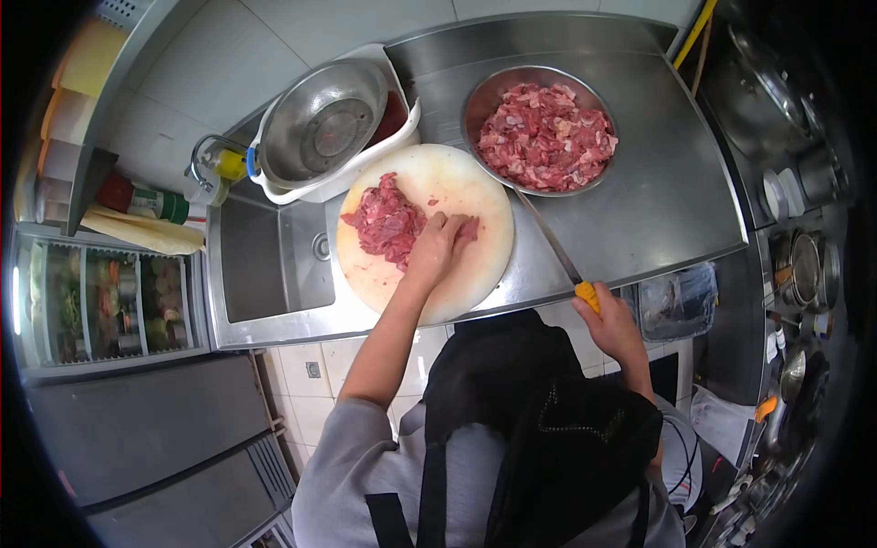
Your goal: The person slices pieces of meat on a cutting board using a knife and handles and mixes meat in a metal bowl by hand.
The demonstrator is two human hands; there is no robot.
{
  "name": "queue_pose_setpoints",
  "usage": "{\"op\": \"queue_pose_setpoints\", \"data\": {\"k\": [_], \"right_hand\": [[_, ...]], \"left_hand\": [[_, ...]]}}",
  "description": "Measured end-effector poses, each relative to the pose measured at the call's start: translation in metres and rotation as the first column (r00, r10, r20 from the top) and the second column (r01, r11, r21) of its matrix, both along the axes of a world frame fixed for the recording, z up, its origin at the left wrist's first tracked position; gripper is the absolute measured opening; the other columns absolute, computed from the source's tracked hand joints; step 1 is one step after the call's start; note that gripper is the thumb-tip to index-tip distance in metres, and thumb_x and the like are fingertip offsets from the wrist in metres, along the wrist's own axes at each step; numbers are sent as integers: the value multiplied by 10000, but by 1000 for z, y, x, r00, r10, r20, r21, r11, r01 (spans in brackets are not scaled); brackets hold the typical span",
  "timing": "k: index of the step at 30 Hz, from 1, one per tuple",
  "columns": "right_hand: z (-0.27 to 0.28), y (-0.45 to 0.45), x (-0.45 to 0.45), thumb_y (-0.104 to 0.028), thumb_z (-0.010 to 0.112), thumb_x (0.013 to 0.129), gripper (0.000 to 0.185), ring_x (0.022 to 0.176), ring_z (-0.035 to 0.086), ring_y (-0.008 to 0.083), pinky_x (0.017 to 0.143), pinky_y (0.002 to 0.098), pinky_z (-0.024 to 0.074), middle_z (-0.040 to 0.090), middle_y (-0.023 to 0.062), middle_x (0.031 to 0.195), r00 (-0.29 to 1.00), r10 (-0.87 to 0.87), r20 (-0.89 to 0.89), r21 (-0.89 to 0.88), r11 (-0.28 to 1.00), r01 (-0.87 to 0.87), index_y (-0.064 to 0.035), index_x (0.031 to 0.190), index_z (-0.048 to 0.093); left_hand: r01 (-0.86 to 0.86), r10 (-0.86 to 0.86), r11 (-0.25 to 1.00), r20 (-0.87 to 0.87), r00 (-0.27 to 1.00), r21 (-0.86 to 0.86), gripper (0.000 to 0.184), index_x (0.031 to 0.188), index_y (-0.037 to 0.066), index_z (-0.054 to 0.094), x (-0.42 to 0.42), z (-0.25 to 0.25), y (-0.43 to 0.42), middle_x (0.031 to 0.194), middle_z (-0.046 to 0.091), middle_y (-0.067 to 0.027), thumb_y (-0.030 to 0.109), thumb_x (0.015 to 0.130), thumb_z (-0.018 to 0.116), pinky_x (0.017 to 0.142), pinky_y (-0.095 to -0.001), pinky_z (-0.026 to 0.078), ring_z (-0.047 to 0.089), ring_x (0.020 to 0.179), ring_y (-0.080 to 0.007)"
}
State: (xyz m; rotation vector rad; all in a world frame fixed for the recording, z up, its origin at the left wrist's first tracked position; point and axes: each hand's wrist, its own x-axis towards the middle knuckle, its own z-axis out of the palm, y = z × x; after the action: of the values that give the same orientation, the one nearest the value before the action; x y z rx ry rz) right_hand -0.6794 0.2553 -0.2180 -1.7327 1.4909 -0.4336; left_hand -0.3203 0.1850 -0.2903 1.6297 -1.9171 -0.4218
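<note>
My left hand (439,247) rests on the round white cutting board (475,279), its fingers closed on a small piece of raw meat (469,228). Just left of that hand lies a larger heap of raw red meat (388,221). My right hand (610,321) grips the yellow handle of a long knife (550,237) beyond the board's right side. The blade points up and left, its tip near the rim of a metal bowl (471,111). Cut meat (546,137) fills that bowl.
A white tub (322,187) with a metal basin (315,123) inside stands behind the board. To the left are a sink (265,265) and a glass-fronted fridge (110,297). The steel counter (658,201) extends right, towards pots (804,265) and other utensils.
</note>
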Motion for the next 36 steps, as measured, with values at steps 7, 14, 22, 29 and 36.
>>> {"op": "queue_pose_setpoints", "data": {"k": [7, 14, 22, 29, 36], "right_hand": [[-3, 6, 0, -364, 655, 1070, 408, 981, 679, 558, 800, 563, 532, 721, 322, 988, 1000, -17, 10, -4, 1000, 17, 18, 1187, 567], [-7, 10, -6, -358, 654, 1069, 416, 969, 680, 560, 778, 565, 533, 719, 321, 968, 999, -20, 33, -9, 1000, 20, 29, 1191, 564], [-12, 0, -7, -356, 656, 1068, 401, 951, 674, 565, 755, 573, 524, 705, 330, 941, 999, -1, 48, -24, 1000, 2, 22, 1162, 559], [-17, -2, -9, -370, 654, 1069, 406, 955, 669, 570, 760, 576, 522, 707, 329, 950, 1000, 15, 22, 4, 1000, -15, 15, 1154, 557], [-14, -5, -3, -364, 656, 1066, 394, 941, 677, 548, 743, 550, 522, 702, 312, 941, 998, 35, 52, -1, 999, -35, 14, 1132, 568]], "left_hand": [[-169, 257, 916, -208, 944, 364, 387, 975, 3, 742, 25, -51, -32, 878, 715, -163, 344, 1103, 610, 759, -426, 547, 689, 808, -301], [111, 53, 922, -404, 913, 372, 208, 1064, 3, 724, 15, 11, -12, 1047, 696, -136, 210, 1043, 724, 875, -353, 537, 666, 964, -236], [103, 106, 853, -363, 926, 511, 318, 1041, 12, 720, 19, -5, -30, 821, 654, -30, 313, 1110, 645, 723, -306, 522, 614, 747, -137], [102, 163, 831, -414, 895, 548, 420, 948, 27, 685, 17, -5, -29, 760, 662, -22, 386, 1138, 582, 623, -291, 475, 578, 639, -106], [36, 210, 820, -359, 910, 571, 379, 1077, 7, 656, 0, 10, -22, 791, 725, -106, 371, 1136, 567, 637, -331, 523, 686, 676, -175]]}}
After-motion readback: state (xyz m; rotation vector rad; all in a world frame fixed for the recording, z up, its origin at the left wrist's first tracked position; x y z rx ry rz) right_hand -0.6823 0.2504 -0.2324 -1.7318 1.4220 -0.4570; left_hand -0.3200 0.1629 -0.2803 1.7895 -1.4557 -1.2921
